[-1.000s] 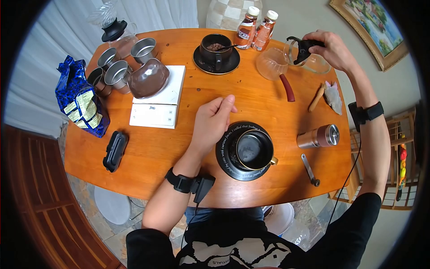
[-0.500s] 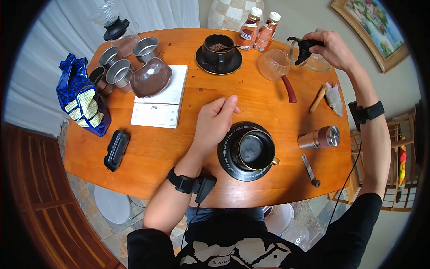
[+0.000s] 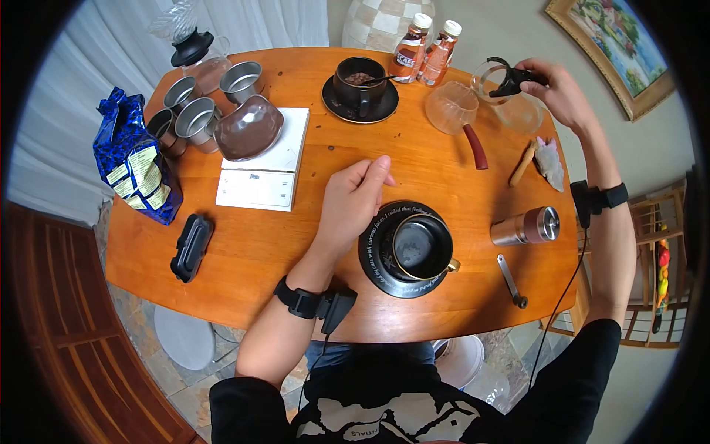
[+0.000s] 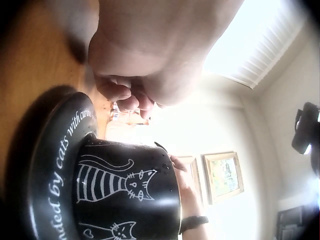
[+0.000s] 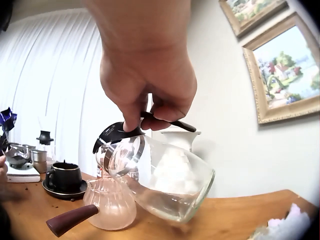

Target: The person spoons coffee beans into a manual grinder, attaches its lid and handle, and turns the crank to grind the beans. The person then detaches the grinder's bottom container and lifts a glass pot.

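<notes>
My right hand (image 3: 558,92) grips the black handle of a glass carafe (image 5: 175,185) at the table's far right. The carafe is tilted, with a little clear liquid in it, and its mouth overlaps the top of a small ribbed glass pot (image 5: 112,212) in the right wrist view. A dark red-brown side handle (image 3: 475,146) sticks out from that pot. My left hand (image 3: 353,203) is idle, fingers loosely curled and holding nothing, close beside a black cup (image 3: 421,248) with white cat drawings. The cup sits on a black lettered saucer (image 3: 372,270).
Two bottles (image 3: 411,48) and a black cup with a spoon (image 3: 360,81) stand at the back. Left are a white scale (image 3: 255,191) bearing a brown dish, metal cups (image 3: 198,122) and a blue bag (image 3: 140,166). A grinder (image 3: 525,226) and its crank (image 3: 510,281) lie right.
My right hand has shifted slightly right and toward me, and the tilted carafe has turned a little with it. My left hand stays in place.
</notes>
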A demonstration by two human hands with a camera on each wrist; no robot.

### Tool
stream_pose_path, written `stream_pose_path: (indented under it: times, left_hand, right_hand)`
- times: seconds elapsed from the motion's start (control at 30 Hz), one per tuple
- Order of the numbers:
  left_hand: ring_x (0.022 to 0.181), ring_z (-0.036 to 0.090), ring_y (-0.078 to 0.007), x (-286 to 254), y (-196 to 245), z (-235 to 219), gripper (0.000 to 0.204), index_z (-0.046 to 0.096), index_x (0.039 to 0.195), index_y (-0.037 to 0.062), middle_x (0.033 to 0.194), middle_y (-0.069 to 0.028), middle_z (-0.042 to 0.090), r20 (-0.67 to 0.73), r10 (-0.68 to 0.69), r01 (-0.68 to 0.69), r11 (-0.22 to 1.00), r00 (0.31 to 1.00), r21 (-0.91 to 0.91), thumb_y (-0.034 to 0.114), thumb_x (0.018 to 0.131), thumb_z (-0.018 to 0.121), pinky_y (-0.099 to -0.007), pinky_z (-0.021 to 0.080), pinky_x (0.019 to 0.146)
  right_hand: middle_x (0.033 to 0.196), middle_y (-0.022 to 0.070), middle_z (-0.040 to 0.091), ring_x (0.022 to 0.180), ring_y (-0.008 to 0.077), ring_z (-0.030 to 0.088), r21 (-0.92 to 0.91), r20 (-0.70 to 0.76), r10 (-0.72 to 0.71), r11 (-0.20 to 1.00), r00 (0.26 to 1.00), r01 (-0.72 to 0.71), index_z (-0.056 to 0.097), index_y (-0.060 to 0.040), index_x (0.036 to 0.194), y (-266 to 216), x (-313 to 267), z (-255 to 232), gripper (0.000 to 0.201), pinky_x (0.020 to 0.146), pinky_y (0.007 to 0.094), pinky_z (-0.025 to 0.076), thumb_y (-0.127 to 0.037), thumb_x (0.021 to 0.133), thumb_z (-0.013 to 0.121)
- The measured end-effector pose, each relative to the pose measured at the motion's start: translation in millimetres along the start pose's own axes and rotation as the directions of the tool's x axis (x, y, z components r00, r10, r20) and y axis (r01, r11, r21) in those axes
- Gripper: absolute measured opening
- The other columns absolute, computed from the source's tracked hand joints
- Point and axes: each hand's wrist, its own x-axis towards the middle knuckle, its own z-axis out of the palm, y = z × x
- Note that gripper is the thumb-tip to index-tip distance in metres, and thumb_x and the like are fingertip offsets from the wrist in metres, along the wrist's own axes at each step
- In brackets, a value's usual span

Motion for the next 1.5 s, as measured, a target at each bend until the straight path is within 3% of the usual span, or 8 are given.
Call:
stream_pose_path:
  times: [0.17, 0.57, 1.0, 1.07, 1.2, 1.27, 1.4, 1.5]
  left_hand:
    - [0.051, 0.044, -0.004, -0.6, 1.8, 0.6, 0.041, 0.066, 0.084, 0.0049, 0.058, 0.0047, 0.046, -0.005, -0.003, 0.003, 1.0, 1.0, 0.004, 0.038, 0.105, 0.054, -0.0206, 0.033, 0.047]
    - [0.05, 0.045, -0.0044, -1.9, 6.4, 1.3, 0.041, 0.064, 0.083, 0.0055, 0.058, 0.0045, 0.047, -0.008, -0.039, 0.039, 0.999, 0.999, -0.012, 0.038, 0.106, 0.053, -0.0208, 0.031, 0.046]
    - [0.05, 0.046, -0.0045, -1.9, 6.4, 0.7, 0.04, 0.065, 0.084, 0.0059, 0.058, 0.004, 0.049, -0.011, -0.034, 0.034, 0.999, 0.999, -0.004, 0.038, 0.106, 0.053, -0.0209, 0.032, 0.046]
    - [0.051, 0.046, -0.0045, -2.1, 6.2, 0.5, 0.04, 0.065, 0.084, 0.006, 0.058, 0.004, 0.048, -0.013, -0.034, 0.034, 0.999, 0.999, -0.007, 0.038, 0.106, 0.053, -0.0208, 0.032, 0.047]
    - [0.049, 0.043, -0.0036, -2.7, 5.9, 1.8, 0.041, 0.065, 0.083, 0.0041, 0.057, 0.0047, 0.046, -0.02, -0.002, 0.002, 1.0, 1.0, -0.027, 0.038, 0.105, 0.056, -0.021, 0.032, 0.047]
    - [0.05, 0.044, -0.0043, -2.0, 5.3, 2.4, 0.041, 0.065, 0.084, 0.0051, 0.057, 0.0044, 0.047, -0.019, -0.024, 0.024, 1.0, 1.0, -0.01, 0.038, 0.105, 0.055, -0.0209, 0.032, 0.047]
    - [0.05, 0.046, -0.0052, -2.5, 4.2, 1.9, 0.04, 0.064, 0.084, 0.0063, 0.058, 0.0041, 0.048, -0.014, -0.046, 0.046, 0.999, 0.999, -0.027, 0.038, 0.105, 0.054, -0.0208, 0.032, 0.047]
    - [0.049, 0.045, -0.0053, -3.8, 1.3, 2.1, 0.04, 0.064, 0.084, 0.0061, 0.057, 0.0039, 0.047, -0.017, -0.032, 0.031, 0.998, 0.999, -0.055, 0.039, 0.105, 0.055, -0.0212, 0.032, 0.045]
  right_hand:
    - [0.084, 0.0, 0.061, 0.071, 0.0098, 0.053, 0.42, -0.011, 0.303, 0.866, 0.953, -0.271, 0.062, -0.0019, 0.111, 43.7, -34.5, 10.6, 0.021, 0.063, 0.0262, 0.045, -0.018, 0.098, 0.064]
    - [0.091, -0.0005, 0.055, 0.081, 0.009, 0.053, 0.842, -0.113, 0.489, 0.509, 0.865, -0.177, 0.056, -0.0057, 0.11, 86.5, -86.4, 80.5, 0.016, 0.066, 0.025, 0.044, -0.019, 0.102, 0.06]
    - [0.108, 0.0039, 0.06, 0.095, 0.0126, 0.06, 0.778, -0.078, 0.502, 0.571, 0.862, -0.262, 0.056, -0.0051, 0.123, 80.9, -100.0, 70.1, 0.026, 0.08, 0.0293, 0.051, -0.016, 0.101, 0.061]
    - [0.123, 0.0089, 0.061, 0.11, 0.0164, 0.06, 0.382, -0.449, 0.439, 0.882, 0.778, -0.277, 0.055, -0.0036, 0.133, 75.5, -103.6, 54.0, 0.036, 0.093, 0.0311, 0.05, -0.015, 0.099, 0.061]
    - [0.131, 0.0123, 0.06, 0.12, 0.0189, 0.058, 0.774, -0.479, 0.496, 0.628, 0.724, 0.081, 0.054, 0.0013, 0.136, -32.2, -130.3, 8.6, 0.043, 0.104, 0.031, 0.044, -0.014, 0.097, 0.063]
    - [0.128, 0.013, 0.062, 0.121, 0.0189, 0.057, 0.802, -0.453, 0.441, 0.582, 0.775, 0.138, 0.056, 0.0026, 0.134, -86.0, -142.6, 23.2, 0.043, 0.105, 0.0318, 0.043, -0.014, 0.096, 0.064]
    - [0.132, 0.0186, 0.061, 0.13, 0.0269, 0.054, 0.779, -0.337, 0.438, 0.627, 0.833, -0.015, 0.053, 0.001, 0.14, -138.9, -134.6, 78.6, 0.053, 0.11, 0.0359, 0.041, -0.021, 0.094, 0.068]
    - [0.137, 0.0265, 0.057, 0.135, 0.0348, 0.05, 0.514, -0.37, 0.477, 0.82, 0.798, -0.252, 0.051, 0.004, 0.141, -106.9, -102.8, 129.6, 0.062, 0.112, 0.0386, 0.039, -0.031, 0.093, 0.066]
